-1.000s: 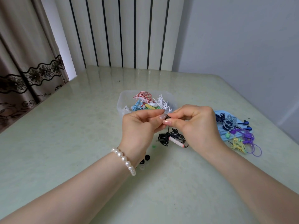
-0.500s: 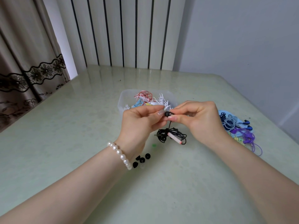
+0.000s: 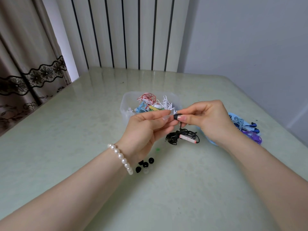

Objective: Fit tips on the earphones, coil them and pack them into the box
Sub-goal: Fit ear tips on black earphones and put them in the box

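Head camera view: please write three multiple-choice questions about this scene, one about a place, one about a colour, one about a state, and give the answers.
1. Where do the loose black ear tips lie?
A. in the clear box
B. on the table near the left wrist
C. on the blue lid

2. What colour is the cable bundle hanging below the hands?
A. black
B. white
C. purple

3. What is the right hand doing?
A. resting flat on the table
B. pinching a black earbud
C. reaching into the box

Answers: 1 B, they sit on the tabletop beside the bracelet; 2 A, the cord is black; 3 B, thumb and finger grip the bud.
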`<state>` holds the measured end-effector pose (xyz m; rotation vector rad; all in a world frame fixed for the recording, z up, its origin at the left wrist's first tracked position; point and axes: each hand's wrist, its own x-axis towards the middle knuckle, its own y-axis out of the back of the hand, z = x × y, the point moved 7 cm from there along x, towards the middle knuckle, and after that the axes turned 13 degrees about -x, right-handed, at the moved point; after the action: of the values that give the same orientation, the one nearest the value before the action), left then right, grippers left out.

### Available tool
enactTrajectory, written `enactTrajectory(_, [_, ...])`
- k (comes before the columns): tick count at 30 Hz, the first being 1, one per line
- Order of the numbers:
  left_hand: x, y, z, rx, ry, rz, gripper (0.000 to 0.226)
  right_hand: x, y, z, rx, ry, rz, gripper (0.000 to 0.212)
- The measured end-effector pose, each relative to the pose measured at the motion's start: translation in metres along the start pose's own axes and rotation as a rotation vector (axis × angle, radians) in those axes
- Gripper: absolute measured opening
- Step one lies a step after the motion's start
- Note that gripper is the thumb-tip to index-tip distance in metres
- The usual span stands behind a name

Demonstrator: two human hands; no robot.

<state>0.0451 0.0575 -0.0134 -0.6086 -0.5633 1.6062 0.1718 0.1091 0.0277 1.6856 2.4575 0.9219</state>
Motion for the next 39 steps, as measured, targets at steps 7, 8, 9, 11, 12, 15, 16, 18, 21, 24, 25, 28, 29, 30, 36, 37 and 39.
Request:
enactTrajectory(7, [-0.001,-0.001,0.0,0.173,-0.051,-0.037,0.014,-0.001,-0.007,0.005,0.005,-0.078,-0.222,0.01])
enactTrajectory(8, [-0.001,-0.001,0.0,0.208,-0.074,-0.044,0.013,-0.001,-0.008,0.006,-0.003,-0.082,-0.237,0.01])
enactTrajectory(9, [-0.002,-0.002,0.002,0.246,-0.102,-0.048,0.012,-0.001,-0.008,0.007,-0.014,-0.086,-0.248,0.008])
enactTrajectory(11, [-0.003,-0.004,0.004,0.31,-0.149,-0.046,0.01,-0.002,-0.007,0.006,-0.031,-0.092,-0.268,0.004])
enactTrajectory(12, [-0.003,-0.005,0.005,0.332,-0.161,-0.042,0.01,-0.002,-0.006,0.006,-0.039,-0.097,-0.282,0.004])
enactTrajectory(15, [-0.002,-0.003,0.005,0.377,-0.146,-0.019,0.01,0.004,0.002,0.014,-0.106,-0.143,-0.223,0.009])
enactTrajectory(16, [0.0,-0.001,0.005,0.39,-0.123,-0.015,0.011,0.007,0.007,0.021,-0.171,-0.164,-0.158,0.011])
enactTrajectory(18, [0.001,0.003,0.003,0.427,-0.063,-0.031,0.014,0.01,0.011,0.036,-0.359,-0.206,-0.059,0.013])
enactTrajectory(21, [0.002,0.006,0.0,0.521,-0.011,-0.059,0.016,0.006,-0.003,0.05,-0.622,-0.232,-0.118,0.009])
enactTrajectory(24, [0.005,0.01,-0.001,0.609,-0.008,-0.07,0.012,0.002,-0.013,0.051,-0.753,-0.226,-0.146,0.018])
enactTrajectory(25, [0.006,0.011,-0.002,0.637,-0.007,-0.073,0.01,0.001,-0.015,0.05,-0.766,-0.22,-0.147,0.019])
enactTrajectory(28, [0.01,0.016,-0.002,0.735,-0.02,-0.062,0.01,-0.001,-0.023,0.051,-0.759,-0.199,-0.187,0.014])
enactTrajectory(29, [0.011,0.017,-0.002,0.779,-0.035,-0.058,0.01,-0.001,-0.024,0.051,-0.741,-0.196,-0.195,0.011])
enactTrajectory(30, [0.012,0.018,0.0,0.829,-0.056,-0.06,0.01,-0.001,-0.024,0.051,-0.708,-0.199,-0.196,0.009])
enactTrajectory(36, [0.017,0.024,0.014,1.064,-0.171,-0.111,0.012,0.003,-0.011,0.041,-0.065,-0.261,-0.129,0.011])
enactTrajectory(37, [0.018,0.025,0.016,1.052,-0.154,-0.124,0.014,0.003,-0.009,0.038,0.028,-0.252,-0.13,0.011])
enactTrajectory(39, [0.019,0.029,0.021,1.011,-0.121,-0.13,0.017,0.002,-0.012,0.033,0.175,-0.246,-0.142,0.012])
